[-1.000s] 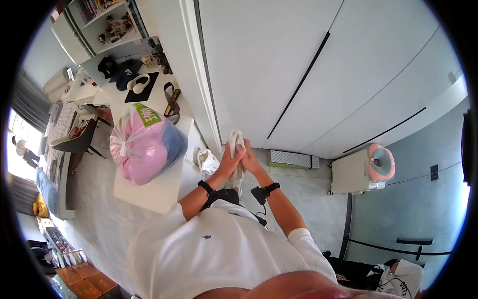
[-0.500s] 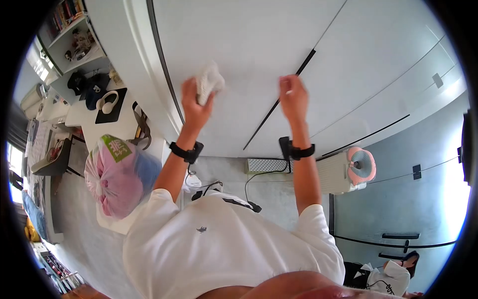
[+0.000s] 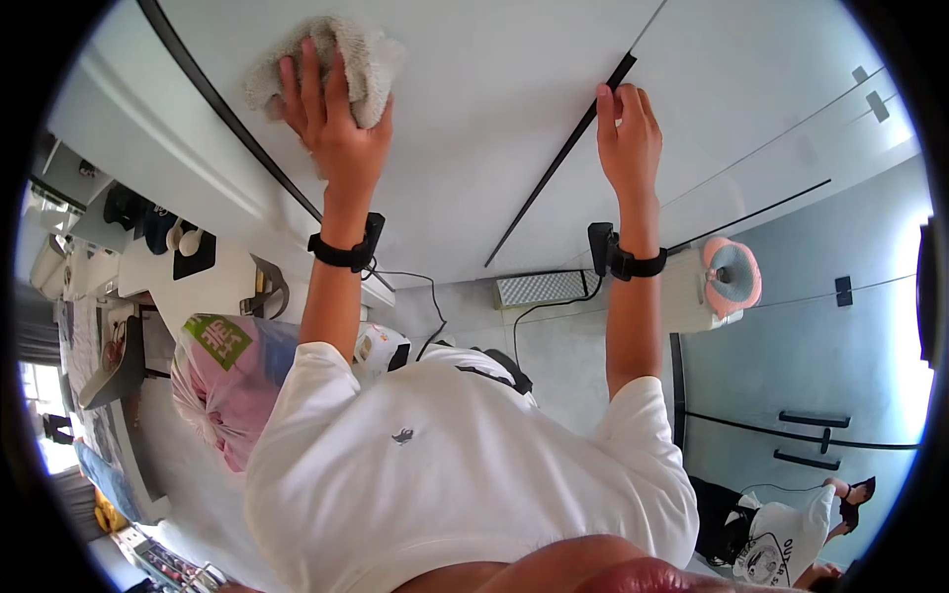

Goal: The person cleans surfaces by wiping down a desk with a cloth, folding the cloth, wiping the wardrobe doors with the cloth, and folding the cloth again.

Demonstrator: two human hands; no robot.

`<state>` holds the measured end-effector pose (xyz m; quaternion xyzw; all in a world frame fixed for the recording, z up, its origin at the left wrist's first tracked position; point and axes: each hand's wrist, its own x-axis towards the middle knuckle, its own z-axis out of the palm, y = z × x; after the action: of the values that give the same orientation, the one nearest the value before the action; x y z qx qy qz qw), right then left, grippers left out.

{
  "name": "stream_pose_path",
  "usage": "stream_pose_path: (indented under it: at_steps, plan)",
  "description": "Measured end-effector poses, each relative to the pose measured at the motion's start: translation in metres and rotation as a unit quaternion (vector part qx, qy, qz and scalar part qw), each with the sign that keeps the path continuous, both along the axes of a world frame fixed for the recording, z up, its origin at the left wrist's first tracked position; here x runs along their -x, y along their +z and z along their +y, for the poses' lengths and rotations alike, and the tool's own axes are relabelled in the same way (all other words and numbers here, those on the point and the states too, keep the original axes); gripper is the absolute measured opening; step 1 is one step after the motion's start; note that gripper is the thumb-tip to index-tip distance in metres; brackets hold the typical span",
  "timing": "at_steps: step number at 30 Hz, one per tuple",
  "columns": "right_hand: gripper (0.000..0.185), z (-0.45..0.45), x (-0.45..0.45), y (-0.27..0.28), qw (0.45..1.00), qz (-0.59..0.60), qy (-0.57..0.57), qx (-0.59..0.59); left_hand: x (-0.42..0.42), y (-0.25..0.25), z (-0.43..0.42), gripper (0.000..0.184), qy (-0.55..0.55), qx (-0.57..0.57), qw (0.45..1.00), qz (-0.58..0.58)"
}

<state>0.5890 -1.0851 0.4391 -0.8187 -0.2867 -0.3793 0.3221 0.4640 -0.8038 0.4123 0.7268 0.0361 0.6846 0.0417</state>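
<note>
My left hand (image 3: 336,128) presses a crumpled beige cloth (image 3: 361,64) against the white cabinet door (image 3: 474,119), its fingers spread over the fabric. Off to the right, my right hand (image 3: 629,133) is at the long black handle strip (image 3: 568,148), with its fingers curled and the fingertips at the strip's upper part. No object shows in the right hand. Each wrist wears a black band with a cable.
A knotted bag with pink and blue contents (image 3: 232,381) rests at the lower left, below a desk (image 3: 163,282). A pale suitcase (image 3: 682,296) with a pink-rimmed item (image 3: 732,277) stands right. Another person (image 3: 781,529) is at the lower right.
Both hands have risen from waist level and moved apart. The cloth, first between both hands, is now spread under the left hand on the door. The right hand has reached the black strip.
</note>
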Motion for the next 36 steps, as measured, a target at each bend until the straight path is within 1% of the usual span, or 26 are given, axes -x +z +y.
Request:
stream_pose_path:
  at_steps: [2,3,5,7,9,11,12,14,15,17,18,19,20,21,23,24,26,27,28,29,31,32,33,34,35,36]
  plan:
    - [0.024,0.001,-0.002,0.001,1.000,0.016,0.016,0.007,-0.006,-0.001,-0.012,0.069,-0.018,0.006,1.000,0.013]
    - [0.024,0.000,-0.003,-0.001,1.000,0.019,0.014,0.005,-0.006,-0.003,-0.021,0.069,-0.020,0.004,1.000,0.016]
    - [0.023,0.000,-0.007,-0.004,0.999,0.008,0.048,-0.022,-0.006,-0.010,-0.042,0.066,-0.038,-0.017,0.988,0.147]
    - [0.023,-0.001,-0.010,-0.006,0.998,0.011,0.054,-0.033,-0.015,-0.030,-0.062,0.079,-0.080,-0.044,0.971,0.222]
    - [0.024,-0.001,-0.010,-0.007,0.997,0.011,0.061,-0.042,-0.019,-0.051,-0.083,0.062,-0.117,-0.071,0.943,0.303]
    - [0.024,-0.002,-0.011,-0.006,0.997,0.020,0.061,-0.037,-0.020,-0.085,-0.093,0.056,-0.137,-0.134,0.922,0.337]
    - [0.024,-0.002,-0.012,-0.005,0.997,0.015,0.059,-0.040,-0.019,-0.103,-0.094,0.056,-0.138,-0.139,0.922,0.333]
    - [0.024,-0.002,-0.010,-0.006,0.995,0.029,0.081,-0.047,-0.011,-0.147,-0.092,0.052,-0.183,-0.178,0.855,0.452]
    - [0.024,-0.003,-0.010,-0.006,0.995,0.027,0.077,-0.049,-0.008,-0.176,-0.086,0.052,-0.185,-0.182,0.854,0.450]
    - [0.023,-0.003,-0.010,-0.006,0.994,0.043,0.088,-0.055,0.002,-0.232,-0.065,0.064,-0.190,-0.186,0.806,0.528]
    - [0.023,-0.004,-0.010,-0.005,0.994,0.041,0.085,-0.058,0.010,-0.249,-0.056,0.064,-0.190,-0.191,0.806,0.527]
    - [0.023,-0.004,-0.009,-0.006,0.994,0.037,0.084,-0.053,0.021,-0.265,-0.046,0.059,-0.166,-0.175,0.822,0.517]
    - [0.023,-0.004,-0.009,-0.006,0.995,0.033,0.084,-0.048,0.030,-0.266,-0.041,0.053,-0.142,-0.159,0.837,0.505]
    - [0.023,-0.004,-0.010,-0.006,0.995,0.031,0.080,-0.053,0.035,-0.267,-0.035,0.053,-0.143,-0.164,0.836,0.504]
    - [0.022,-0.004,-0.011,-0.009,0.996,0.024,0.075,-0.038,0.042,-0.248,-0.030,0.056,-0.105,-0.110,0.841,0.519]
    - [0.022,-0.005,-0.011,-0.010,0.996,0.025,0.071,-0.038,0.042,-0.236,-0.026,0.056,-0.109,-0.112,0.840,0.520]
    - [0.023,-0.005,-0.011,-0.010,0.996,0.009,0.077,-0.039,0.037,-0.198,-0.019,0.056,-0.109,-0.048,0.883,0.454]
    - [0.022,-0.004,-0.014,-0.015,0.995,-0.009,0.084,-0.058,0.032,-0.177,-0.016,0.060,-0.129,-0.027,0.926,0.354]
    - [0.023,-0.005,-0.012,-0.015,0.995,0.025,0.077,-0.052,0.027,-0.158,-0.009,0.062,-0.111,-0.011,0.949,0.294]
    - [0.025,-0.006,-0.009,-0.016,0.995,0.061,0.071,-0.046,0.024,-0.121,-0.010,0.067,-0.133,0.031,0.962,0.238]
    - [0.025,-0.007,-0.007,-0.020,0.993,0.080,0.071,-0.042,0.026,-0.048,-0.014,0.069,-0.122,0.089,0.977,0.151]
    - [0.022,-0.005,-0.001,-0.020,0.985,0.117,0.092,-0.086,0.026,-0.024,-0.012,0.068,-0.115,0.091,0.982,0.118]
    - [0.020,-0.004,0.004,-0.020,0.973,0.154,0.114,-0.130,0.026,-0.006,-0.016,0.070,-0.138,0.135,0.976,0.101]
    - [0.020,-0.005,0.006,-0.022,0.970,0.176,0.116,-0.124,0.017,-0.007,-0.021,0.070,-0.247,0.213,0.943,0.073]
    - [0.020,-0.004,0.009,-0.025,0.970,0.173,0.120,-0.122,0.010,-0.017,-0.028,0.070,-0.290,0.218,0.929,0.073]
    - [0.020,-0.002,0.011,-0.029,0.960,0.204,0.118,-0.154,0.004,-0.026,-0.036,0.070,-0.332,0.224,0.914,0.072]
